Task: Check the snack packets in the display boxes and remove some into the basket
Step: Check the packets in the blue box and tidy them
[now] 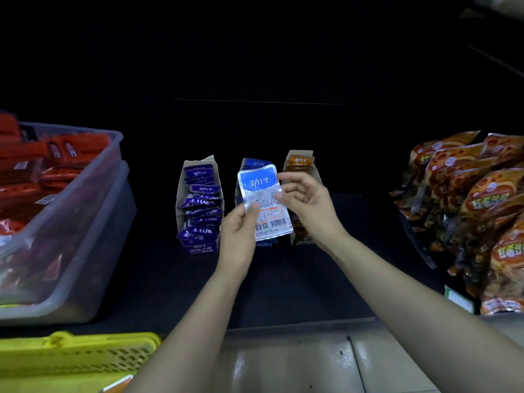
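Note:
A blue and silver snack packet (263,202) is held up with its printed back and barcode facing me. My left hand (236,236) pinches its lower left edge with the thumb on top. My right hand (304,201) touches its right edge with curled fingers. Behind it three cardboard display boxes stand in a row on the dark shelf: a purple-packet box (200,205) at the left, a blue-packet box (255,163) mostly hidden by the held packet, and an orange-packet box (300,163) at the right. A yellow basket (76,353) sits at the bottom left.
A clear plastic bin (93,222) of red packets fills the left side of the shelf. Large orange snack bags (476,211) are stacked at the right. The shelf's front edge (283,327) runs below my arms, with grey floor tiles beneath.

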`<move>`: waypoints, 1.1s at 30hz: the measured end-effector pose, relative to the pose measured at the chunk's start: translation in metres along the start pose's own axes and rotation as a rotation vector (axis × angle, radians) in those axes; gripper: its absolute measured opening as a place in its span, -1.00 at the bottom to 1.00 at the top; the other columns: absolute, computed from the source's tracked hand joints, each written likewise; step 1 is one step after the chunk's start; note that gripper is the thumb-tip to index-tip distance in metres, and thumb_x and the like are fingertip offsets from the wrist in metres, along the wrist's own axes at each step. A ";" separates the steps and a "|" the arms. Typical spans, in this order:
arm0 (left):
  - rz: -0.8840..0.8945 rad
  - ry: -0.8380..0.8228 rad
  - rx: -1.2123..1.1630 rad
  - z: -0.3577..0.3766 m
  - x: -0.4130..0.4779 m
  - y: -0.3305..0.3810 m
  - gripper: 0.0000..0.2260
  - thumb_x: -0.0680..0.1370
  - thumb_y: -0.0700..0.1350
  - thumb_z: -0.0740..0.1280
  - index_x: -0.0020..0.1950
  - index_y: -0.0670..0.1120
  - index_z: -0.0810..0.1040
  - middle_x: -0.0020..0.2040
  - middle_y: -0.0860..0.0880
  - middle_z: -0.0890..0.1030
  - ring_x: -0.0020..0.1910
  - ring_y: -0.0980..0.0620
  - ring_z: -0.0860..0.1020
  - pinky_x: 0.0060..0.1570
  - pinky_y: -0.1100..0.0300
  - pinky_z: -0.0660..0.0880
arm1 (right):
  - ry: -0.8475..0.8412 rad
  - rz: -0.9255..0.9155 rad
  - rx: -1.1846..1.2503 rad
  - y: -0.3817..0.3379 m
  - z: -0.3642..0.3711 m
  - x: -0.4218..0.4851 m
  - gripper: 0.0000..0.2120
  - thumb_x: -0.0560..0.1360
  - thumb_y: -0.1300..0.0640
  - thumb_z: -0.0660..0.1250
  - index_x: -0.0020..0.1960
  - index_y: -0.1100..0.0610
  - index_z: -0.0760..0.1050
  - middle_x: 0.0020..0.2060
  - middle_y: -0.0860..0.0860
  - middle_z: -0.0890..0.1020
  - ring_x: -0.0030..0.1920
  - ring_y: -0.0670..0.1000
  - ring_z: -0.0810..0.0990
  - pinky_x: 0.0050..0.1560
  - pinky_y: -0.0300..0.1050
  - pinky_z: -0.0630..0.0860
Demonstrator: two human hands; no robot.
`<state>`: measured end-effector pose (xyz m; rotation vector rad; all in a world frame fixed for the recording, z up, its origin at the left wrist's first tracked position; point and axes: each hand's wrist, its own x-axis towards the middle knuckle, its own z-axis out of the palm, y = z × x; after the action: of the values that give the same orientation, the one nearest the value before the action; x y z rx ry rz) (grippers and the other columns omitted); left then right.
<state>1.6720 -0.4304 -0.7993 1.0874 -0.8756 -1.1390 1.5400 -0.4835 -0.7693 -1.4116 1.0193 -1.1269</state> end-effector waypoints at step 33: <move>0.135 -0.050 1.180 -0.026 0.003 -0.052 -0.44 0.61 -0.07 0.29 0.57 -0.01 0.16 0.60 0.03 0.10 0.57 -0.02 0.03 0.49 0.01 0.03 | 0.223 -0.190 -0.129 0.019 -0.016 0.017 -0.87 0.63 0.26 0.24 0.16 0.16 0.48 0.00 0.03 0.65 0.02 -0.09 0.64 0.01 -0.18 0.56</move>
<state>1.6841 -0.4308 -0.8559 1.8862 -1.7095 -0.4583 1.5273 -0.5052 -0.7851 -1.5349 1.1502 -1.4027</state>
